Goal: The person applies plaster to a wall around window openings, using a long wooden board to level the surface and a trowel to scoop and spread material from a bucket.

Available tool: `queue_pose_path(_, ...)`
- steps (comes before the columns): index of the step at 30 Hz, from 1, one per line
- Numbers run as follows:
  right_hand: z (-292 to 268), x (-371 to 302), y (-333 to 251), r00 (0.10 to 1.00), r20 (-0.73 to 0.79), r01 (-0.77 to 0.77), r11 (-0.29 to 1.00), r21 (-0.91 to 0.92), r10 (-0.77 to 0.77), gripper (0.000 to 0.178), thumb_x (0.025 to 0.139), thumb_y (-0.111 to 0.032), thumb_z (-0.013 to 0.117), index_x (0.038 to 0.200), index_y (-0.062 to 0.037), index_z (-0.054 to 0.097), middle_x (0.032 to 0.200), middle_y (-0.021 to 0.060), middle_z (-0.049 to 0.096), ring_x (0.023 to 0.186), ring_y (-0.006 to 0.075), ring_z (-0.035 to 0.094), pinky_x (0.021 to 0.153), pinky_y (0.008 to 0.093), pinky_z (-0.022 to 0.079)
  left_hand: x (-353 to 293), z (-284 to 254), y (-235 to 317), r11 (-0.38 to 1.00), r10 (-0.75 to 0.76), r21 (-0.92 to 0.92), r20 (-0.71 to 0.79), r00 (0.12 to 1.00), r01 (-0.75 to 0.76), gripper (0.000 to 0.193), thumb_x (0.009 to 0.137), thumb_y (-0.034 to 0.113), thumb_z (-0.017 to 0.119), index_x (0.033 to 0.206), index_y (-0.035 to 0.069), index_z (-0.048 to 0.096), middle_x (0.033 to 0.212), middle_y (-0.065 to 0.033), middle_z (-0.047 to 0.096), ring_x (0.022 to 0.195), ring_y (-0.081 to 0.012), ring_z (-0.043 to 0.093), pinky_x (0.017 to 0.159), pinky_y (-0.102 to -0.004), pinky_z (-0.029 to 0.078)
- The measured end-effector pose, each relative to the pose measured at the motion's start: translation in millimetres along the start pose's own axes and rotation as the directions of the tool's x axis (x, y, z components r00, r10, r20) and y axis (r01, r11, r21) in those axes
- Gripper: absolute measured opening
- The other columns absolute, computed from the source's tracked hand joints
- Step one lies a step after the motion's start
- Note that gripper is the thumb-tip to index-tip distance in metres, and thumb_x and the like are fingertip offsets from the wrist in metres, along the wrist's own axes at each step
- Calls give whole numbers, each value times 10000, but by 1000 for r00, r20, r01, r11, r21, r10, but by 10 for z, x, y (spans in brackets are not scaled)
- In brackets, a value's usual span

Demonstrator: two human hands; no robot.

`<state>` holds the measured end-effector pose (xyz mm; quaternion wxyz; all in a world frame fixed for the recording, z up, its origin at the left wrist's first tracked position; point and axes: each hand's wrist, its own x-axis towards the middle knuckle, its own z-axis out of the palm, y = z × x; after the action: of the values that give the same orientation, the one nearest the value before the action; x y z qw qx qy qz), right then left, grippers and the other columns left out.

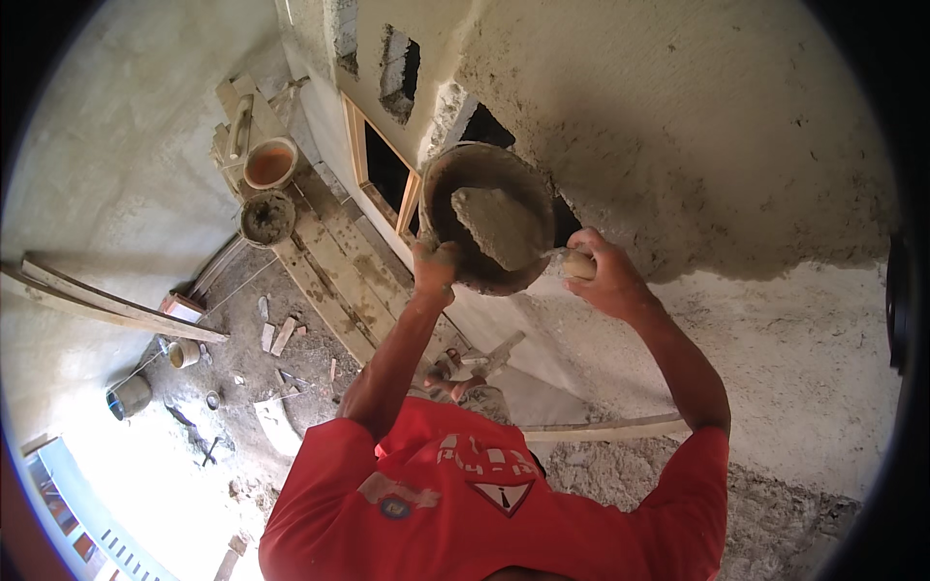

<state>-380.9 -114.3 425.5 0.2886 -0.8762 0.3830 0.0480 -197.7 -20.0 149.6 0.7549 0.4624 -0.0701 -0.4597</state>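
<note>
My left hand point(435, 266) is closed on the near left rim of a round, mortar-smeared bucket point(451, 167), which is tilted so that I see into it. Closed round the wooden handle of a trowel point(575, 264) is my right hand point(610, 279), at the bucket's right side. The trowel's blade lies over the bucket's mouth, hidden under a thick heap of wet grey mortar point(496, 225). Just beyond the bucket rises a wall, with wet plaster point(668, 126) on its upper part and a paler, rough surface point(775, 339) below.
My feet are on a plank scaffold point(334, 257). Two more buckets, one reddish inside point(270, 163) and one dark point(267, 218), stand along it. A wooden frame point(402, 198) surrounds a wall opening. Curved boards point(116, 305) lean at the left; rubble and pails point(129, 397) lie below.
</note>
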Motion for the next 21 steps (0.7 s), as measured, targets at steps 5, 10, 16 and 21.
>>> queue_pose_path(5,-306,58,-38,990,142,-16,969,248,-21,511,773,-68,740,1251,-53,558,1013,99,656,862,189,639,792,378,524,-20,-90,126,999,32,25,-74,997,-31,107,816,-17,531,882,-9,614,704,13,553,572,-80,503,470,-257,393)
queue_pose_path(10,-433,461,137,876,-96,-452,874,177,473,515,813,-182,717,1285,-51,561,973,95,671,793,154,635,683,303,534,-54,-202,169,990,-111,-99,-135,985,98,187,796,6,532,949,-35,630,724,1,579,585,-80,516,486,-260,416)
queue_pose_path(16,-1080,11,217,813,-493,-321,945,62,309,500,875,-278,678,1316,-82,548,1052,89,653,853,171,637,711,297,554,-178,-265,186,976,135,174,-5,991,-132,183,772,34,541,901,-46,642,741,-10,603,609,-95,534,508,-277,436)
queue_pose_path(21,-58,11,709,986,-149,52,984,-169,-78,413,882,-180,643,1277,-91,562,1022,132,638,922,221,654,775,398,546,-289,-94,85,927,216,309,30,976,-214,168,755,53,550,848,-55,640,731,-22,608,604,-102,536,510,-289,439)
